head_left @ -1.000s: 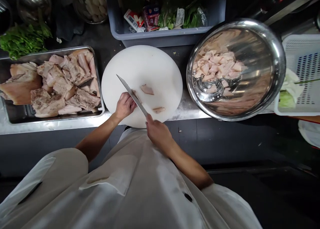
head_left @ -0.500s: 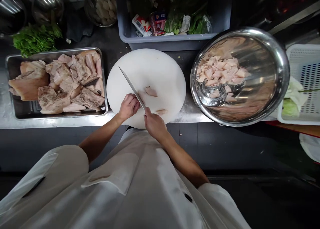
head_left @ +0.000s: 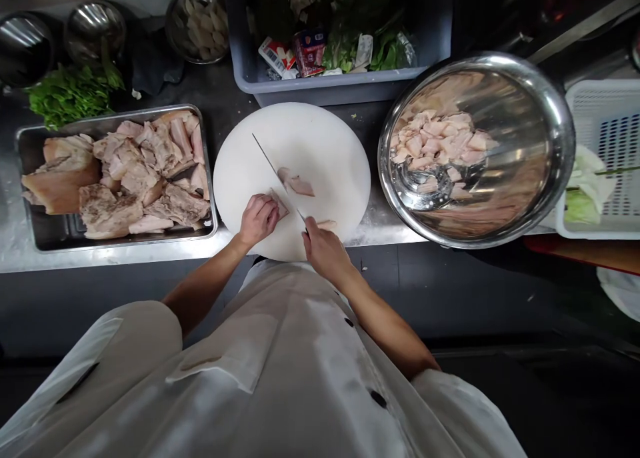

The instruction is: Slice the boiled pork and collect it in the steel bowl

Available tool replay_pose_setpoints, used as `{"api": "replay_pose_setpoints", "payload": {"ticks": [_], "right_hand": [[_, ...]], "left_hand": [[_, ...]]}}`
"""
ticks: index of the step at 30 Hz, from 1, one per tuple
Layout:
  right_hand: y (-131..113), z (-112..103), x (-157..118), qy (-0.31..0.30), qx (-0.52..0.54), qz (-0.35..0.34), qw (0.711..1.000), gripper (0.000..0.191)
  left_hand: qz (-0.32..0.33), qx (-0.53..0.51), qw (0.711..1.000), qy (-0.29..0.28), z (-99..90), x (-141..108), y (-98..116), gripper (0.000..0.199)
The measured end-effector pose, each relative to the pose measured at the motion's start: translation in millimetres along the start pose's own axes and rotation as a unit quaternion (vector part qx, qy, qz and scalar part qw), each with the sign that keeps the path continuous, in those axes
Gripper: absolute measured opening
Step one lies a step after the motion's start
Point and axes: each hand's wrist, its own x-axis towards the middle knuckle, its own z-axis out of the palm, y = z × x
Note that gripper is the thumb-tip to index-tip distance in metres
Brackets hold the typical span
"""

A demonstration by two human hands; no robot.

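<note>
On the round white cutting board, my left hand has its fingers curled together on a piece of meat. My right hand is wrapped round the handle of a knife, whose blade slants up and to the left across the board. Right of the blade lie cut slices of meat, and a smaller strip is just above my right hand. The knife's handle is hidden in my fist.
A metal tray of large meat pieces stands left of the board, with green leaves behind it. To the right are a steel bowl of cut meat and a white basket. Behind sits a grey bin.
The knife and my right hand have moved right, away from my left hand. Another slice now lies beside the earlier one, and the held piece shows more clearly.
</note>
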Motion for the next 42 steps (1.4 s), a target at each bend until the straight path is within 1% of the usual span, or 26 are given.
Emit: {"api": "replay_pose_setpoints", "payload": {"ticks": [3,4,5,6,7,10,11,13,16,18,22,23,25,28,29,30,31,34,35,36,37,39,40,41,42], "right_hand": [[9,2,-59,-0.040,-0.038,0.031,0.998,0.035],[9,4,-73,-0.055,-0.048,0.035,0.997,0.035],[7,7,-81,-0.067,-0.055,0.035,0.996,0.036],[4,9,-81,-0.074,-0.057,0.032,0.995,0.037],[0,10,-75,-0.075,-0.058,0.027,0.995,0.037],[-10,12,-44,-0.042,-0.047,0.003,0.998,0.039],[-11,12,-38,-0.029,-0.043,-0.004,0.999,0.040],[-7,14,-41,-0.025,-0.035,-0.013,0.999,0.040],[2,17,-62,-0.065,-0.030,0.004,0.997,0.036],[2,15,-60,-0.071,-0.026,0.009,0.997,0.035],[-12,9,-20,0.001,-0.015,-0.028,0.999,0.039],[-14,9,-15,0.011,-0.013,-0.032,0.999,0.039],[-10,13,-24,-0.003,-0.015,-0.026,1.000,0.041],[3,22,-55,-0.067,-0.030,0.004,0.997,0.038],[5,23,-58,-0.077,-0.032,0.009,0.997,0.037],[5,23,-55,-0.075,-0.032,0.007,0.997,0.035],[2,22,-46,-0.058,-0.030,-0.001,0.998,0.035],[-10,16,-8,0.015,-0.020,-0.042,0.999,0.035],[-12,15,-2,0.025,-0.018,-0.046,0.998,0.035],[-11,16,-3,0.023,-0.018,-0.042,0.999,0.036],[-8,18,-11,0.007,-0.017,-0.031,0.999,0.036],[3,24,-37,-0.045,-0.014,0.002,0.999,0.036],[8,27,-49,-0.066,-0.011,0.018,0.998,0.033],[11,28,-57,-0.081,-0.009,0.026,0.996,0.032],[11,29,-59,-0.084,-0.010,0.028,0.996,0.033]], "left_hand": [[-0.012,0.010,1.000,-0.002,1.5,-3,-3,0.012],[-0.017,0.013,1.000,-0.004,2.2,-4,-4,0.013],[-0.023,0.014,1.000,-0.005,3.0,-4,-5,0.014],[-0.027,0.013,1.000,-0.007,3.5,-5,-7,0.015],[-0.030,0.008,0.999,-0.008,3.8,-6,-8,0.016],[-0.038,-0.010,0.999,-0.019,3.7,-6,-10,0.016],[-0.040,-0.011,0.999,-0.021,3.5,-6,-10,0.016],[-0.040,-0.006,0.999,-0.019,3.4,-5,-9,0.016],[-0.029,0.006,1.000,-0.009,3.7,-5,-8,0.015],[-0.027,0.007,1.000,-0.010,3.5,-5,-8,0.014],[-0.033,-0.011,0.999,-0.016,1.7,-4,-8,0.012],[-0.031,-0.014,0.999,-0.013,1.4,-4,-7,0.012],[-0.030,-0.013,0.999,-0.009,1.3,-4,-6,0.013],[-0.047,0.000,0.999,-0.015,1.9,-3,-4,0.013],[-0.050,0.003,0.999,-0.018,1.9,-3,-3,0.014],[-0.053,0.004,0.998,-0.021,1.7,-2,-3,0.015],[-0.055,0.003,0.998,-0.025,1.2,-2,-3,0.016],[-0.049,-0.004,0.998,-0.036,-0.4,-1,-2,0.017],[-0.042,-0.002,0.998,-0.035,-0.7,0,-2,0.018],[-0.036,0.002,0.999,-0.031,-0.7,0,-1,0.018],[-0.032,0.008,0.999,-0.026,-0.3,0,-1,0.018],[-0.035,0.015,0.999,-0.020,1.0,0,0,0.018],[-0.039,0.015,0.999,-0.023,1.7,0,0,0.018],[-0.043,0.013,0.999,-0.027,2.4,0,0,0.018],[-0.046,0.011,0.998,-0.032,2.9,0,0,0.019]]}}
